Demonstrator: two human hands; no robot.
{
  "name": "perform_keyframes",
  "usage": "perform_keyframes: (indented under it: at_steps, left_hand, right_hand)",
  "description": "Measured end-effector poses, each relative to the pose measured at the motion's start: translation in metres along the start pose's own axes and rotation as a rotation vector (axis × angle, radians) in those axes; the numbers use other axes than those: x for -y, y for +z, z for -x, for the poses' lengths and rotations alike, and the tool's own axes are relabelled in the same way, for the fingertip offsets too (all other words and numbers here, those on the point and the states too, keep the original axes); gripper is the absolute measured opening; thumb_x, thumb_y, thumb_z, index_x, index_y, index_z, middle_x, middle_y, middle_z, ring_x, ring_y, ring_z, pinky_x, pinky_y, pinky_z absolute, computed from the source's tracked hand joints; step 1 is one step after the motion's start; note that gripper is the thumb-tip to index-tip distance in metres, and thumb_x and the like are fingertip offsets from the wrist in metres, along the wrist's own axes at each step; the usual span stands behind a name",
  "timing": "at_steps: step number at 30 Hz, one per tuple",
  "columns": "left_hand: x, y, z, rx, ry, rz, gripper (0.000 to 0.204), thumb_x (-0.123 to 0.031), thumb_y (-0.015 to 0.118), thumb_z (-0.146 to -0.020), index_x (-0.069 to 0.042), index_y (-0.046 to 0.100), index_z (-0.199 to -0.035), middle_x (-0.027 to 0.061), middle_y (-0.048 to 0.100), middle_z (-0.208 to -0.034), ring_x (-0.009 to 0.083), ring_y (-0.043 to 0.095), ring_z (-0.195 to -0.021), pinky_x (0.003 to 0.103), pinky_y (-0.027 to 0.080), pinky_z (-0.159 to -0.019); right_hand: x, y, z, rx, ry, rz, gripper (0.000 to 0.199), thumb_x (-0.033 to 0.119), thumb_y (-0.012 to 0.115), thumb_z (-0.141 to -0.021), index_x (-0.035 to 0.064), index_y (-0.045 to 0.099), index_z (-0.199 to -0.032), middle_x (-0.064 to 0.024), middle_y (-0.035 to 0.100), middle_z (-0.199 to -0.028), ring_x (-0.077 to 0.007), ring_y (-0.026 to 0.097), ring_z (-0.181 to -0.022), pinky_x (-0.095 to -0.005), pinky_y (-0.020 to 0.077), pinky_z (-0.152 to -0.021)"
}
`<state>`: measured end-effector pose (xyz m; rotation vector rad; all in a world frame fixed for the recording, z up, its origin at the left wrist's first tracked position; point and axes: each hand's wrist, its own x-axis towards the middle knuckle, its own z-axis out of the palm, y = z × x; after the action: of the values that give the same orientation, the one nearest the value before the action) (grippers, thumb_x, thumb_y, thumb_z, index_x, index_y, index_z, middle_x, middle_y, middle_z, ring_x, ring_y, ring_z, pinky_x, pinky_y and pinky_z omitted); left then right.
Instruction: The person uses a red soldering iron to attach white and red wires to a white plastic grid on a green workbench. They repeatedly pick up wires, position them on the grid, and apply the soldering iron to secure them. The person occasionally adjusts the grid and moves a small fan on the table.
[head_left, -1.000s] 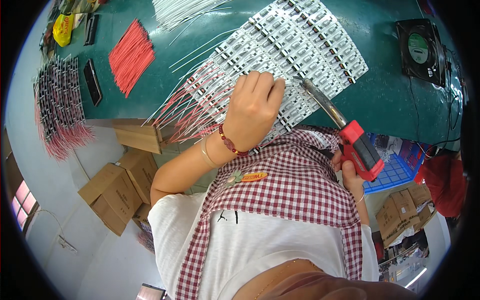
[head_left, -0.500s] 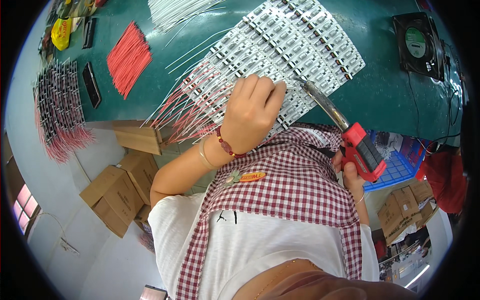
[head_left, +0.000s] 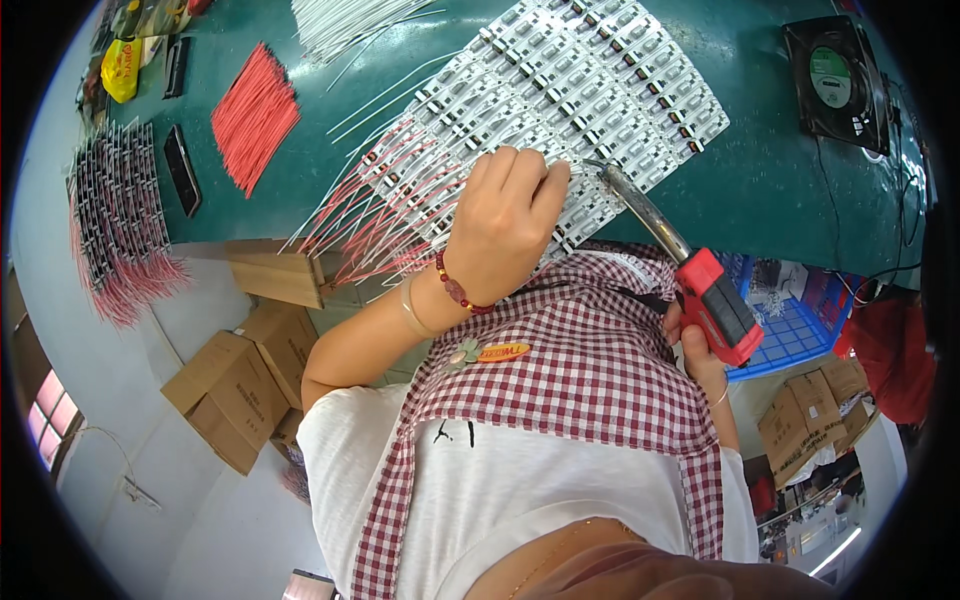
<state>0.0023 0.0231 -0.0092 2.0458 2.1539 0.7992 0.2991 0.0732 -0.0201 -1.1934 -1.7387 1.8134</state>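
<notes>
A panel of white circuit boards (head_left: 610, 95) lies at a slant on the bench, with rows of small components. Red and white wires (head_left: 375, 195) fan out from its left part. Over the panel, my left hand (head_left: 508, 215) is closed with its fingertips pinched downward; what they hold is hidden. In my right hand (head_left: 697, 350) is a soldering iron (head_left: 715, 305) with a red and black handle. Its metal barrel slants up and left, and the tip is at the panel just right of my left fingertips. Part of my right hand is hidden behind the handle.
On the green bench (head_left: 330, 215) lie a red wire bundle (head_left: 255, 120), a white wire bundle (head_left: 355, 25) and a phone (head_left: 182, 170). Wired boards (head_left: 118, 210) lie at far left. A black fan (head_left: 835, 85) stands right, above a blue basket (head_left: 790, 335). Cartons (head_left: 235, 400) stand below left.
The soldering iron and my right hand have shifted slightly left. The panel has also moved a little to the left. My left hand stays pinched in nearly the same place.
</notes>
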Motion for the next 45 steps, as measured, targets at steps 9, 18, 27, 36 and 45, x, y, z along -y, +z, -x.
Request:
perform_keyframes:
  at_steps: [9, 18, 27, 36, 45]
  left_hand:
    - [0.0, 0.001, 0.0, -0.016, -0.018, 0.001, 0.023, 0.003, 0.065, -0.071, -0.001, 0.067, -0.093, 0.0063, 0.047, -0.073, 0.0222, 0.049, -0.068, 0.034, 0.041, -0.062]
    - [0.0, 0.002, 0.0, 0.003, -0.024, -0.031, 0.022, 0.001, 0.065, -0.071, -0.001, 0.066, -0.093, 0.0064, 0.047, -0.074, 0.0226, 0.05, -0.069, 0.034, 0.041, -0.064]
    - [0.001, -0.001, -0.002, -0.022, 0.002, -0.093, 0.024, -0.001, 0.063, -0.069, -0.002, 0.065, -0.093, 0.006, 0.049, -0.076, 0.0221, 0.051, -0.07, 0.034, 0.04, -0.063]
    - [-0.005, 0.002, 0.002, -0.027, 0.003, 0.03, 0.027, 0.002, 0.064, -0.069, 0.0, 0.067, -0.095, 0.0062, 0.05, -0.075, 0.0218, 0.051, -0.069, 0.033, 0.041, -0.062]
    - [-0.005, 0.008, 0.003, -0.021, -0.011, 0.037, 0.025, 0.003, 0.064, -0.069, 0.0, 0.066, -0.093, 0.0063, 0.048, -0.074, 0.0222, 0.05, -0.069, 0.033, 0.041, -0.062]
  right_hand:
    - [0.003, -0.001, -0.003, 0.023, -0.072, 0.229, 0.035, 0.034, 0.069, -0.085, -0.0007, 0.066, -0.088, -0.007, 0.063, -0.074, -0.0166, 0.061, -0.061, -0.0284, 0.047, -0.054]
    - [0.009, -0.001, -0.002, 0.007, 0.0, -0.041, 0.041, 0.04, 0.07, -0.084, -0.0009, 0.065, -0.086, -0.0065, 0.063, -0.071, -0.015, 0.06, -0.06, -0.028, 0.0465, -0.054]
    - [0.017, 0.0, -0.005, -0.005, 0.022, -0.12, 0.042, 0.04, 0.07, -0.084, -0.0015, 0.065, -0.086, -0.0055, 0.062, -0.07, -0.0134, 0.057, -0.059, -0.0268, 0.0458, -0.054]
    - [0.003, -0.003, 0.004, 0.019, 0.03, -0.039, 0.039, 0.038, 0.071, -0.083, -0.0011, 0.066, -0.088, -0.0062, 0.063, -0.071, -0.0151, 0.059, -0.06, -0.0269, 0.0467, -0.056]
    - [0.005, -0.001, 0.004, -0.005, 0.051, -0.051, 0.041, 0.038, 0.073, -0.082, -0.0016, 0.066, -0.09, -0.0064, 0.063, -0.072, -0.0152, 0.06, -0.062, -0.0271, 0.0475, -0.056]
